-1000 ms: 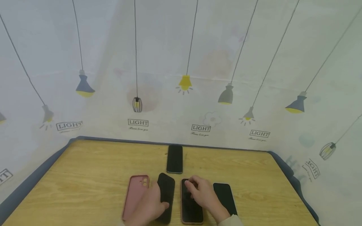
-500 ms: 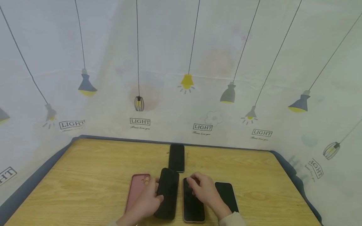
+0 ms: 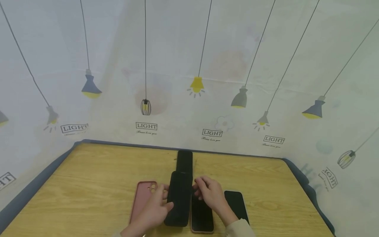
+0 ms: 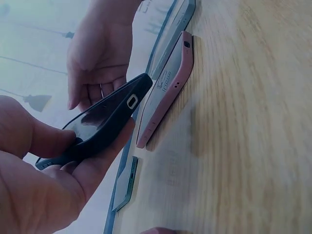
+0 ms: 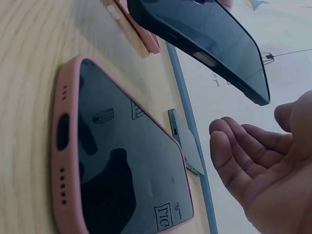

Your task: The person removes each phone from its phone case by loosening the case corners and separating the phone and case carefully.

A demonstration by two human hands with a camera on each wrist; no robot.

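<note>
My left hand [image 3: 152, 209] holds a smartphone in a black case [image 3: 179, 199], thumb over its screen side and fingers beneath. In the left wrist view that phone [image 4: 109, 117] is lifted off the table and tilted. Just right of it hovers my right hand [image 3: 210, 194], above a smartphone in a pink case [image 3: 202, 215] that lies screen up. The right wrist view shows the fingers of this hand [image 5: 263, 161] loosely bent, with nothing between them and apart from the black-cased phone [image 5: 219, 44].
An empty pink phone case [image 3: 140, 200] lies left, partly behind my left hand. Another phone [image 3: 184, 161] lies near the table's back edge, partly covered by the held one. A further phone [image 3: 237, 204] lies on the right of the wooden table [image 3: 88, 184]. Printed cloth [image 3: 177, 49] hangs behind.
My left hand has raised the black-cased phone from the table and moved it rightward and away from me. My right hand has moved slightly, staying over the pink-cased phone.
</note>
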